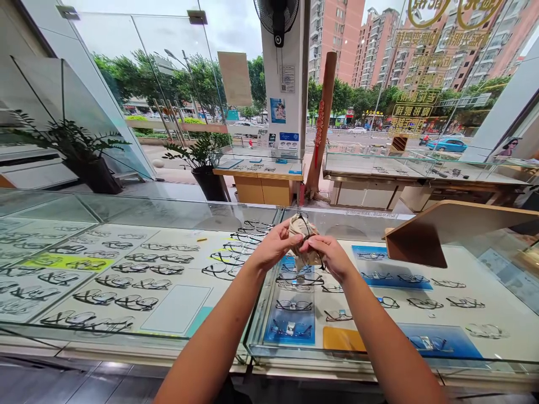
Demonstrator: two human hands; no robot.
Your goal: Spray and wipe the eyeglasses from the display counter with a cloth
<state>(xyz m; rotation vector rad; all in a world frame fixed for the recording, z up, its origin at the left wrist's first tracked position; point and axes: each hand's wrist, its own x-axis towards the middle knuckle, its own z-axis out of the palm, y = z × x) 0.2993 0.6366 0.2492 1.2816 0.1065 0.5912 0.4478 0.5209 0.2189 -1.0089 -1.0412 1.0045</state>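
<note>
My left hand point(275, 246) is closed on a crumpled beige cloth point(298, 225), held in the air over the glass counter. A dark-framed pair of eyeglasses point(312, 229) lies against the cloth, partly wrapped in it. With thumb and fingers pinched, my right hand point(329, 252) grips the eyeglasses from the other side. One thin temple hangs down beside the right fingers. Most of the lenses are hidden by cloth and fingers. Under both hands, more eyeglasses point(295, 306) lie in rows inside the display case.
A glass display counter point(261, 353) runs across in front of me. On its right stands a tilted wooden-backed mirror or board point(421, 241). Eyeglasses point(137, 303) fill the left case. Beyond are potted plants point(206, 168), a low cabinet point(263, 189) and a wooden post point(322, 123).
</note>
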